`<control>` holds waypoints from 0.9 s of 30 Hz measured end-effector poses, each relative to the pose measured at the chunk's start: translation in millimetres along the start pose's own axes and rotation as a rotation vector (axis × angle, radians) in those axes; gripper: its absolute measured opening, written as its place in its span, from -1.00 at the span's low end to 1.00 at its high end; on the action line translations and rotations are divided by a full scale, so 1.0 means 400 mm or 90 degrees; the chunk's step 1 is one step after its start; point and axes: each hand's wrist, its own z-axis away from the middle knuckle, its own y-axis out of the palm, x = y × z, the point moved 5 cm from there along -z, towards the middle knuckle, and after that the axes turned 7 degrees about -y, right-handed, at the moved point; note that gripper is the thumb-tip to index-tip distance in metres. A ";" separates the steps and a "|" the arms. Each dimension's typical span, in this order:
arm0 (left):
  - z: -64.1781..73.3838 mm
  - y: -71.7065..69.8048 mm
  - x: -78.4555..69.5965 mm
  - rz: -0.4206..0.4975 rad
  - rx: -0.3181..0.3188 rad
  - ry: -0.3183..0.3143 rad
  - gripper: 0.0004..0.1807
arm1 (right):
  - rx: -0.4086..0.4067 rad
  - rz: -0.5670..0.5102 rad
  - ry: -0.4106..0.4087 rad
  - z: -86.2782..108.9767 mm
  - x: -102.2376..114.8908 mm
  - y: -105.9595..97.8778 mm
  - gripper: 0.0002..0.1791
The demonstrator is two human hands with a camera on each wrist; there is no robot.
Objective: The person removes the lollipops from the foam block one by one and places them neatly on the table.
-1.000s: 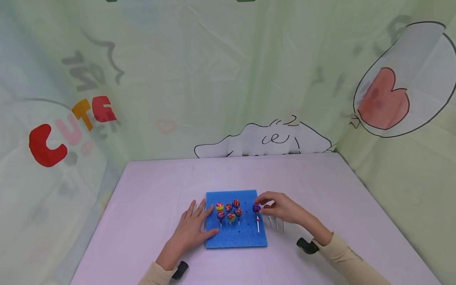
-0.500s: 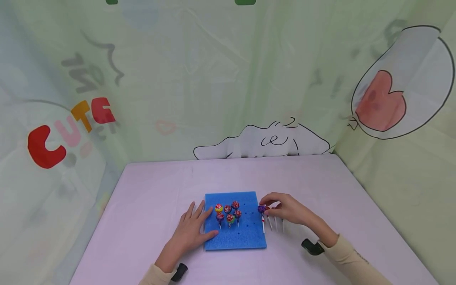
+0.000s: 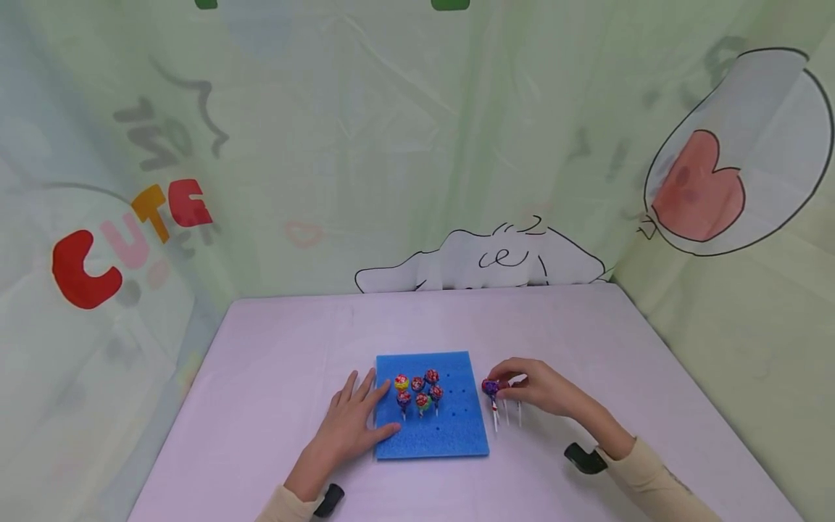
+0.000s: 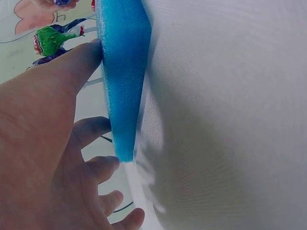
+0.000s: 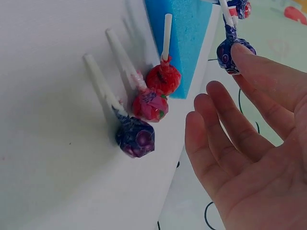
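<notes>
A blue foam board point(image 3: 450, 441) lies on the table. Several wrapped lollipops point(image 3: 418, 383) stand upright in its left half by their sticks. My left hand point(image 3: 352, 420) rests along the board's left edge with fingers spread, the thumb and fingertips touching the foam. Just right of the board, my right hand point(image 3: 540, 386) pinches a purple-wrapped lollipop point(image 5: 225, 53) by its head between thumb and finger, stick pointing toward me. In the right wrist view, a red lollipop point(image 5: 163, 79), a pinkish-red lollipop point(image 5: 149, 105) and a dark purple lollipop point(image 5: 136, 138) lie on the table below that hand.
The board's right half shows several small holes point(image 3: 454, 414). A pale pink cloth covers the table point(image 3: 287, 341). Behind it and at both sides hang printed curtains point(image 3: 391, 145).
My right hand has moved right with the purple lollipop, from over the board's right edge to beside the board, above the loose lollipops. My left hand stays where it was.
</notes>
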 end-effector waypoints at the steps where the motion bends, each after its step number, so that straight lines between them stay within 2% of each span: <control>1: 0.001 0.000 0.000 -0.001 0.001 -0.001 -0.09 | 0.000 0.001 0.003 0.003 -0.002 -0.001 -0.71; 8: 0.000 0.004 0.001 -0.005 -0.001 0.001 -0.09 | -0.001 0.030 0.005 0.021 -0.003 -0.020 -0.72; 27: -0.001 0.008 0.004 -0.005 0.000 0.004 -0.09 | 0.002 0.047 0.003 0.038 -0.027 -0.047 -0.73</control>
